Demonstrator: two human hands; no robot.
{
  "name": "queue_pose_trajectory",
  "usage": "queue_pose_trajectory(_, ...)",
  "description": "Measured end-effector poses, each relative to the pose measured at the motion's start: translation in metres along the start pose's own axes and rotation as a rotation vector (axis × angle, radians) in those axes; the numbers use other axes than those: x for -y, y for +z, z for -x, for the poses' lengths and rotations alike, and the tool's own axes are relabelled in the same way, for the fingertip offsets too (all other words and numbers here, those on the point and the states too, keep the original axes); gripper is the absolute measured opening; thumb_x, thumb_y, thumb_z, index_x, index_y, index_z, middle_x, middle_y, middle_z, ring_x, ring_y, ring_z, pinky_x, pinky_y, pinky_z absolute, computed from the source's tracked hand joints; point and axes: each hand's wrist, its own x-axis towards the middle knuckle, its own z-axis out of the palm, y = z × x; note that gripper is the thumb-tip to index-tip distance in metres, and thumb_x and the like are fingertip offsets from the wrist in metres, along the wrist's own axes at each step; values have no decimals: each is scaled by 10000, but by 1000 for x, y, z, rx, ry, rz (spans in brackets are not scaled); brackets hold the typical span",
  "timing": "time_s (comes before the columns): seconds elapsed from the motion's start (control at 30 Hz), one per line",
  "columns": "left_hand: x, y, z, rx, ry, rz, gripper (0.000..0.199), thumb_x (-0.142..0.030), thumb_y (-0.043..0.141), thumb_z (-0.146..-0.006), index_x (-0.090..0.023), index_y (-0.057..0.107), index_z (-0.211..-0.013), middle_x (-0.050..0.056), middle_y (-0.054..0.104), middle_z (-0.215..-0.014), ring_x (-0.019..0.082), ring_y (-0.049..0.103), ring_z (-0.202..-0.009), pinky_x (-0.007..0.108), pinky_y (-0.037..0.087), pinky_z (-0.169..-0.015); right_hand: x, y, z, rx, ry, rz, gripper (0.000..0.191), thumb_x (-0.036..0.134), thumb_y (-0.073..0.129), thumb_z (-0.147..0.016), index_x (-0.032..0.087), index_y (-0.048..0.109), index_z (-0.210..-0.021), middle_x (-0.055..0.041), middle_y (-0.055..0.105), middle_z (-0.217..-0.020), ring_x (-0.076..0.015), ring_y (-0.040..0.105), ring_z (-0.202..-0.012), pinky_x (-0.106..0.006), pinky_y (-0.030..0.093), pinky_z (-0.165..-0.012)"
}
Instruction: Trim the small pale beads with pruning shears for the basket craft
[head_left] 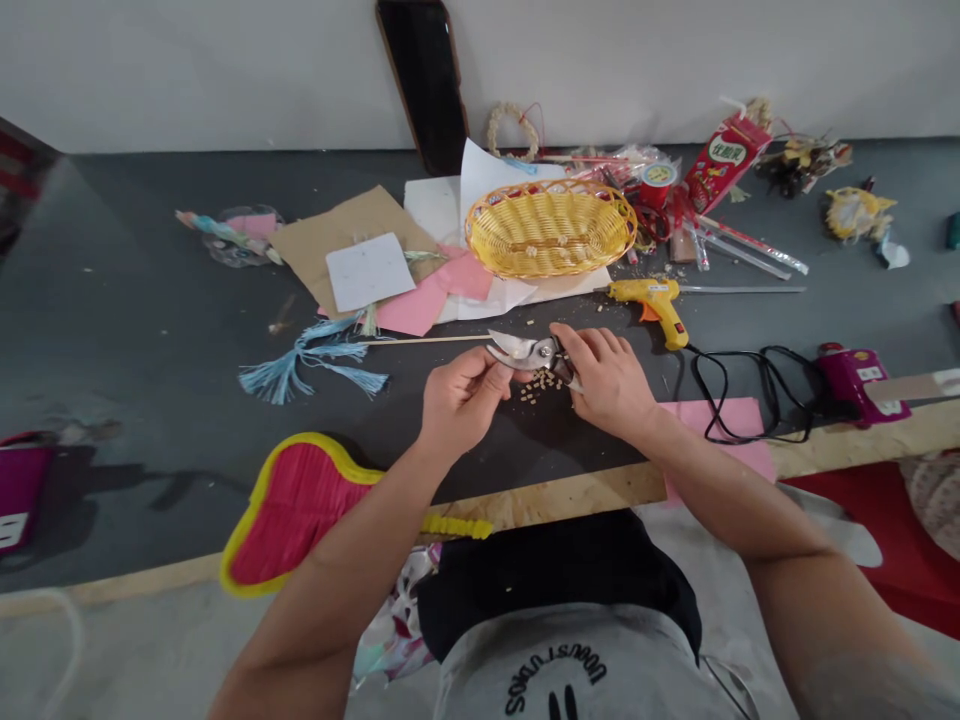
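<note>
My right hand (609, 380) is closed round the handles of metal pruning shears (534, 352), whose blades point left and are parted. My left hand (463, 398) is pinched close beside the blades, and what it holds is too small to make out. Small tan cut pieces (541, 388) lie scattered on the dark table (187, 400) below the shears. A thin pale stick (427, 340) lies behind my left hand, its left end near a blue tassel (300, 360).
Behind the hands stand a yellow woven basket (551, 230) and papers (367, 272). A yellow glue gun (652, 302) with a black cable (724, 400) lies right. A red and yellow shape (300, 505) overhangs the front edge at left. A phone (426, 85) leans on the wall.
</note>
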Motion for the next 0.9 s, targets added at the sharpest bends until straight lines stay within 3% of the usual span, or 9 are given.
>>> queue_pose_trajectory(0.43,-5,0,-5,-91,-4,68,230,-378,735,-881,-170,771,-790,36,749,-652,90,565,-481,188,432,-454,-1,-4,-1,52,-37,-74,775,181,519,-828,142,330,-1578,-164,591,-1368,-319,534,-1163,-447,456,-931)
queue_pose_trajectory(0.9,-8,1,-3,-56,33,47,230,-356,710,-902,-160,761,-793,51,776,-702,76,562,-472,167,424,-444,2,-3,1,61,-16,-120,637,152,486,-854,178,452,-1490,-138,643,-1185,-280,585,-1059,-396,479,-910)
